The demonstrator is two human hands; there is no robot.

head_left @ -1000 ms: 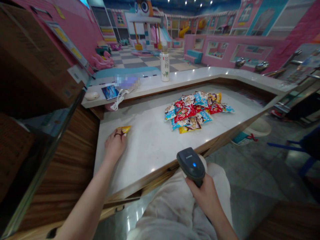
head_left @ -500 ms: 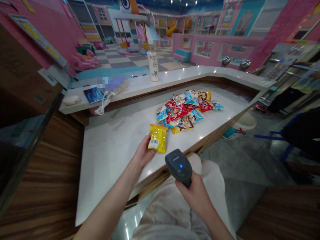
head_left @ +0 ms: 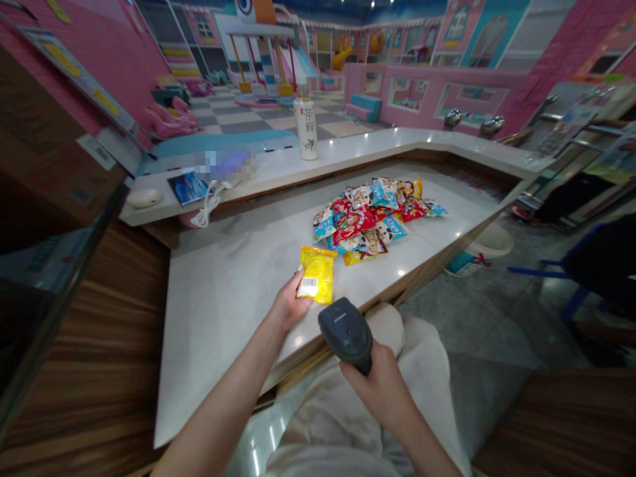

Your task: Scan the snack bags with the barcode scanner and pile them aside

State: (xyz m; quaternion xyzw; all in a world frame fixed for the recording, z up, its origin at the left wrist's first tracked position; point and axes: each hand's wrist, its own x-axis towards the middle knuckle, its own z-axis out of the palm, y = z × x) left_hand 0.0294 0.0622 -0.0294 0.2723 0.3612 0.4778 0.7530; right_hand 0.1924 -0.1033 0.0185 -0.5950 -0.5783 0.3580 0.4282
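Observation:
A yellow snack packet [head_left: 318, 275] is held up in my left hand [head_left: 291, 301], its barcode side facing me and brightly lit. My right hand [head_left: 378, 384] grips a dark barcode scanner [head_left: 345, 329] by its handle, the head tilted towards the packet and apart from it. Beyond both hands, a pile of snack packets [head_left: 355, 225] in red, blue, white and yellow wrappers lies on the white counter [head_left: 223, 285].
A white-labelled bottle [head_left: 306, 126] stands on the raised ledge [head_left: 278, 165]. Left of it are a white mouse [head_left: 144, 198], a blue-printed card [head_left: 186, 188] and a white cable [head_left: 211, 205]. A bucket [head_left: 481, 248] stands on the floor to the right.
The scanner has shifted slightly left, closer to the packet. Its blue light no longer shows, and the packet's barcode side is now brightly lit. The pile is unchanged.

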